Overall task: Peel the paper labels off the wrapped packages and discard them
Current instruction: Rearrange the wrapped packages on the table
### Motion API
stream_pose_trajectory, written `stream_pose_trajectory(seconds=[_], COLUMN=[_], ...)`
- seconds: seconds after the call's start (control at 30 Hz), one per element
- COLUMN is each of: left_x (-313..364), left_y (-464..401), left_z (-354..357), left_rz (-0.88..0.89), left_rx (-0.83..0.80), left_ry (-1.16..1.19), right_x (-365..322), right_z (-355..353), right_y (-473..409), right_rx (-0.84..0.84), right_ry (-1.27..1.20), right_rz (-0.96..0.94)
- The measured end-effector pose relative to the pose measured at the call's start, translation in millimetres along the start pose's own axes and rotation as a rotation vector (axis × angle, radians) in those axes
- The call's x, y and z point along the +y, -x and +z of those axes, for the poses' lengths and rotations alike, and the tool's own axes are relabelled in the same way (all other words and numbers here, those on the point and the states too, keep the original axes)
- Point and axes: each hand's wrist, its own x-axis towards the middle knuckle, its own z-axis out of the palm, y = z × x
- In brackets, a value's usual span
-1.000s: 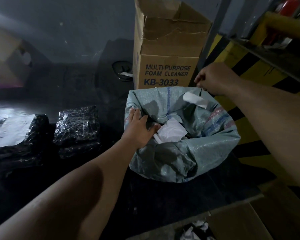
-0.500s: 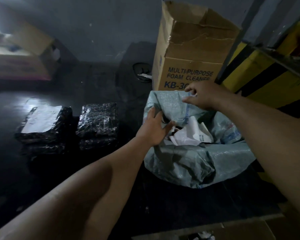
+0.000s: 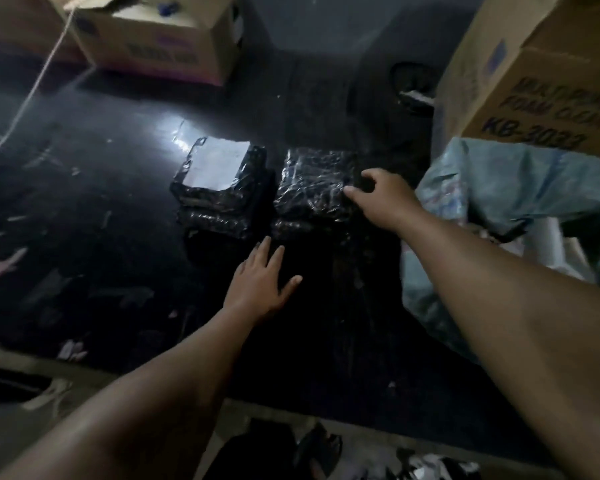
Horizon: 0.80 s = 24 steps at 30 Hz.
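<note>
The white paper label lies up-left of both empty, loose-fingered hands, nearer the left hand than the right hand.

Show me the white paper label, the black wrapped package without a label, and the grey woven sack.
white paper label (image 3: pixel 219 164), head view, label middle
black wrapped package without label (image 3: pixel 312 183), head view, top face
grey woven sack (image 3: pixel 520 174), head view, rim

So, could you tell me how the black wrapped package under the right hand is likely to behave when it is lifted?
The right package looks glossy and crinkled, so its wrap may feel slippery. It holds a blocky shape, so it probably stays fairly stiff. The right hand touches its edge with loosely bent fingers; nothing shows its weight.
</note>
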Motion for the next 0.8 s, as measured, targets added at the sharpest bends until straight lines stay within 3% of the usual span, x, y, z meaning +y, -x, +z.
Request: stream_pose_trajectory(seconds=[0.17,0.3,0.47,0.67,0.8], left_x=[-45,-70,-80,-81,-81], left_y=[36,50,39,38,38], left_z=[38,56,54,57,57], left_rz=[-0.073,-0.023,0.058,0.034,0.037], left_rx=[-0.148,-0.232,-0.202,-0.159,-0.13], left_ry=[-0.102,-0.176,-0.196,-0.163,-0.143], right_x=[3,8,7,4,-3], right_z=[51,75,85,87,87], right_y=[-20,-27,-35,-44,-46], right_rx=[0.022,0.022,0.11,0.104,0.2], right_ry=[-0.1,-0.231,-0.35,-0.455,-0.442], right_rz=[0.125,0.177,0.195,0.18,0.115])
